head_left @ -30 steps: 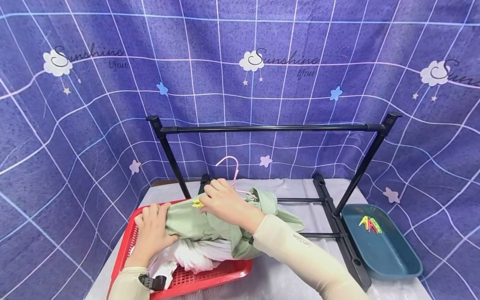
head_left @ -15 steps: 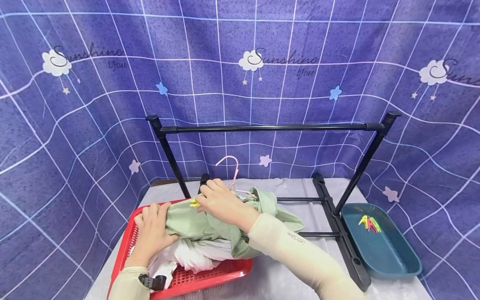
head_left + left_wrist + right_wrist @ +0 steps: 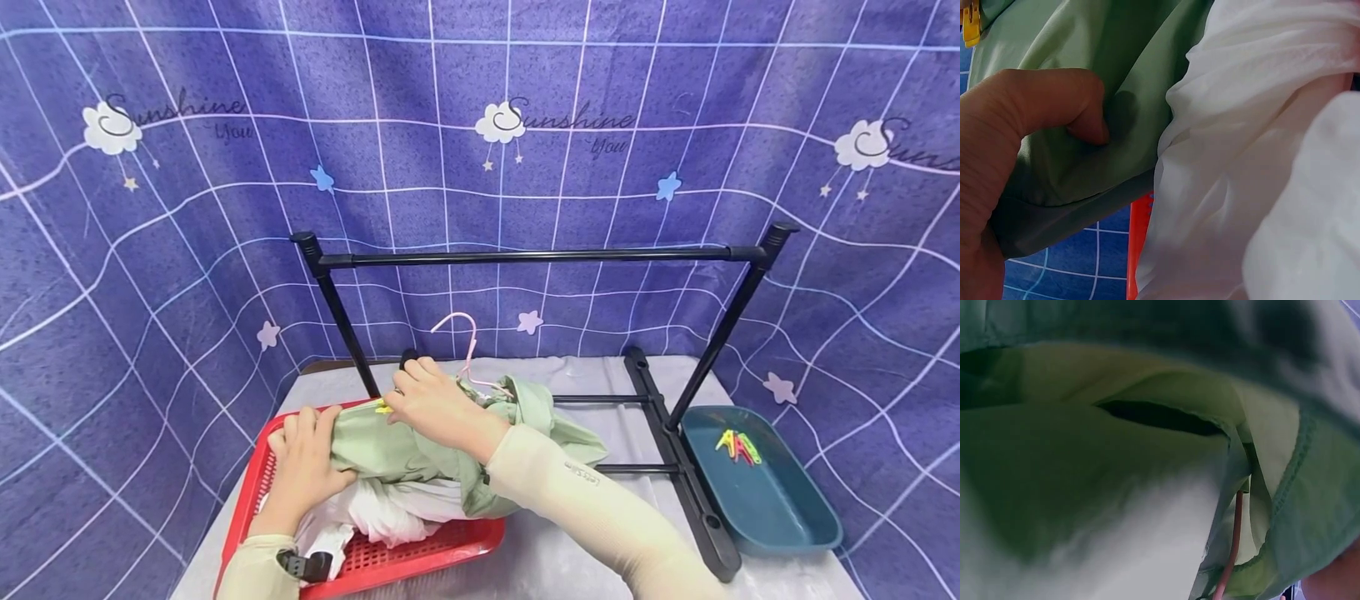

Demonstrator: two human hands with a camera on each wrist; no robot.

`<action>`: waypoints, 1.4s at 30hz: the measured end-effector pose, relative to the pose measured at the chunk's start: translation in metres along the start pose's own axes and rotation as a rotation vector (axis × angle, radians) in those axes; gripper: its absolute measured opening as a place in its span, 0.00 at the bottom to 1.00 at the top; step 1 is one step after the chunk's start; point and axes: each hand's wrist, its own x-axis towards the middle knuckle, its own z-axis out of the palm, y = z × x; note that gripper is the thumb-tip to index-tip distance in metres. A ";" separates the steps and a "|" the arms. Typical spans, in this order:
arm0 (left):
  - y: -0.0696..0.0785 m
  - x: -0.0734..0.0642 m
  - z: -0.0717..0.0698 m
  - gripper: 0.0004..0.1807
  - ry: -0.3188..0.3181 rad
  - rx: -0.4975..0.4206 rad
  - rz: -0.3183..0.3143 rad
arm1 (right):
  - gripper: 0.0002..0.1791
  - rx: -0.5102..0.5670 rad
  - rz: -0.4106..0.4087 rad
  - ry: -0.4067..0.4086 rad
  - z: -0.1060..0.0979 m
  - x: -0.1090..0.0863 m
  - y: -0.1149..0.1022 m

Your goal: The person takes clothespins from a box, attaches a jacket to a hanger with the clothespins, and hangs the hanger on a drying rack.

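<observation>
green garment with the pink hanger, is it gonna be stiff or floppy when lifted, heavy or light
The green garment would probably be floppy: it slumps in soft folds over the red basket. It may be light for its size, as the cloth looks thin. A soft sheen in the left wrist view hints that it could be slightly slippery.

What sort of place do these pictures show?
Probably a small staged laundry corner: a black garment rack, a purple printed backdrop behind it, and a green garment with a pink hanger partly over a red plastic basket.
</observation>
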 end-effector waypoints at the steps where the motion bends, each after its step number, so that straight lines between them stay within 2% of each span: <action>1: 0.000 0.000 0.000 0.56 0.002 0.001 0.002 | 0.14 -0.006 0.001 -0.004 0.000 0.001 0.000; 11: 0.001 0.001 -0.002 0.56 0.002 -0.005 0.007 | 0.14 -0.017 0.001 0.000 -0.002 0.007 -0.001; 22: 0.001 0.002 -0.001 0.55 0.000 -0.005 0.006 | 0.13 -0.046 -0.030 -0.057 -0.012 0.014 -0.001; 28: 0.000 0.002 0.000 0.55 0.008 -0.013 0.003 | 0.13 -0.102 -0.057 -0.080 -0.013 0.017 -0.004; 33: 0.001 0.000 0.001 0.55 0.005 -0.010 -0.009 | 0.13 -0.138 -0.077 -0.058 -0.009 0.019 -0.007; 42: 0.004 -0.001 0.000 0.54 0.014 -0.007 -0.003 | 0.14 -0.082 -0.067 -0.052 -0.008 0.022 -0.001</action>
